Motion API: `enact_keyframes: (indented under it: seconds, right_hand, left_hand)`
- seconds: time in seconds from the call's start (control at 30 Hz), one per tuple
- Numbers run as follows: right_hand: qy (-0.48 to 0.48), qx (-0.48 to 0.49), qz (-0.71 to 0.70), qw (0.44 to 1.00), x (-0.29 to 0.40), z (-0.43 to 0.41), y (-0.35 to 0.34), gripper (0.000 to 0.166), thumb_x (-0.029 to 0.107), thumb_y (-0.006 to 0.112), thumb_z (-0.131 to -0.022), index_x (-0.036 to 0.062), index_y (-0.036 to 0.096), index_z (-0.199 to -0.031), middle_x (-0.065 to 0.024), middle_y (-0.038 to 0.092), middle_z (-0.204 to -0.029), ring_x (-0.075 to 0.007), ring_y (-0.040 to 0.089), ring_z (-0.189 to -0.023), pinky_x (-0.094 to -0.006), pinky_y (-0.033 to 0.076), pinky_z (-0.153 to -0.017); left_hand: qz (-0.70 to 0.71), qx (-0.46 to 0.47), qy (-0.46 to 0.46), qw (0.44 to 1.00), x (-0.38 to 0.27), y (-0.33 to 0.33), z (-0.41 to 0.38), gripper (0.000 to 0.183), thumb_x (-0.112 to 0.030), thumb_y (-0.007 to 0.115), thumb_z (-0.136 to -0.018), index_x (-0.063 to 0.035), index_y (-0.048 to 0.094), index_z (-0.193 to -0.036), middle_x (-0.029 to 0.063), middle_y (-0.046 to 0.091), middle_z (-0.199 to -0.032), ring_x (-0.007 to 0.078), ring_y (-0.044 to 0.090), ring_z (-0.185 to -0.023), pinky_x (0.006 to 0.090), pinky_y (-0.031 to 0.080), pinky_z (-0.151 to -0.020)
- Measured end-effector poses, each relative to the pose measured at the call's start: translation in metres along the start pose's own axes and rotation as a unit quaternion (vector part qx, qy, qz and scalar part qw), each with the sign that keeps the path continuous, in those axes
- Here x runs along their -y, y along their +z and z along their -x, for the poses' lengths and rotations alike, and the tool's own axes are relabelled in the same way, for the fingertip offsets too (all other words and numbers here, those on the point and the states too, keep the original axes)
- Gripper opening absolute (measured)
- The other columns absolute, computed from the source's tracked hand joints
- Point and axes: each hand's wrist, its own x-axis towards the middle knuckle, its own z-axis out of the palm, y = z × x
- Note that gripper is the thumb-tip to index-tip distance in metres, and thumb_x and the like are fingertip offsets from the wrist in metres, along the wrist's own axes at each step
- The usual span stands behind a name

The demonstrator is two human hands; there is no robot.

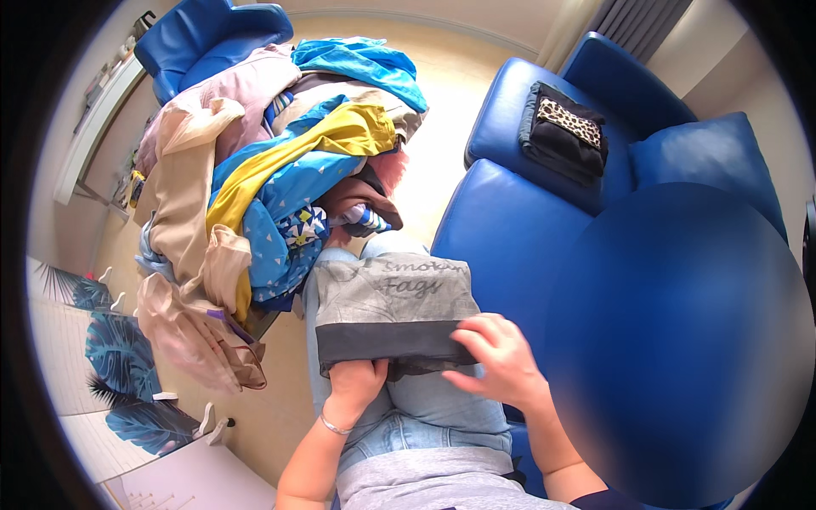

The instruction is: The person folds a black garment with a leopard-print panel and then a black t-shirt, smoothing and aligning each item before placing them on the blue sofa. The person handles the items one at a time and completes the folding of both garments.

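Observation:
Across my lap, over light blue jeans (446,398), lies a folded grey garment (363,299) with printed lettering and a wide black band (389,338) along its near edge. My left hand (356,382), with a silver bracelet at the wrist, holds that near edge from below; its fingers are hidden in the cloth. At the garment's right end, my right hand (494,357) has its fingers and thumb apart, the fingertips resting at the black band. Darker sheer fabric (421,366) hangs out beneath the band between the hands.
A large heap of clothes (274,172) stands ahead to the left, beside a blue chair (213,38). On the blue sofa (510,197) to the right sits a stack of folded dark clothes (564,134) with a leopard-print piece on top. A blurred oval covers the lower right.

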Motion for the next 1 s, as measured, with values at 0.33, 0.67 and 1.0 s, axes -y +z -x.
enact_keyframes:
  seconds: [0.33,0.67,1.0]
  right_hand:
    - [-0.187,-0.070,-0.028,0.979,0.023,-0.070,0.094,0.038,0.008,0.067,-0.070,0.0020,0.066,-0.108,-0.0127,0.061,-0.104,-0.0293,0.062,-0.098,-0.0379,0.052,-0.082]
    - [-0.178,-0.107,-0.088,0.974,0.025,-0.076,0.100,0.024,0.005,0.072,-0.073,0.0030,0.068,-0.096,-0.0064,0.056,-0.077,-0.0231,0.060,-0.066,-0.0338,0.051,-0.059]
    - [-0.230,-0.072,-0.163,0.957,0.036,-0.068,0.095,0.020,0.005,0.072,-0.073,0.0025,0.066,-0.092,-0.0057,0.050,-0.071,-0.0225,0.057,-0.063,-0.0352,0.049,-0.052]
  left_hand:
    - [-0.069,0.062,-0.023,0.995,0.004,-0.002,-0.012,0.034,-0.015,0.064,-0.084,0.0021,0.061,-0.112,0.0208,0.067,-0.093,0.0365,0.066,-0.082,0.0443,0.052,-0.070]
    - [-0.028,0.017,0.113,0.993,0.035,0.027,-0.025,0.026,-0.025,0.061,-0.085,-0.0046,0.062,-0.101,0.0158,0.067,-0.093,0.0318,0.067,-0.079,0.0433,0.053,-0.065]
    - [-0.008,-0.010,0.118,0.993,0.055,0.040,-0.048,0.020,-0.024,0.060,-0.086,-0.0067,0.064,-0.096,0.0142,0.067,-0.092,0.0303,0.067,-0.079,0.0419,0.051,-0.065]
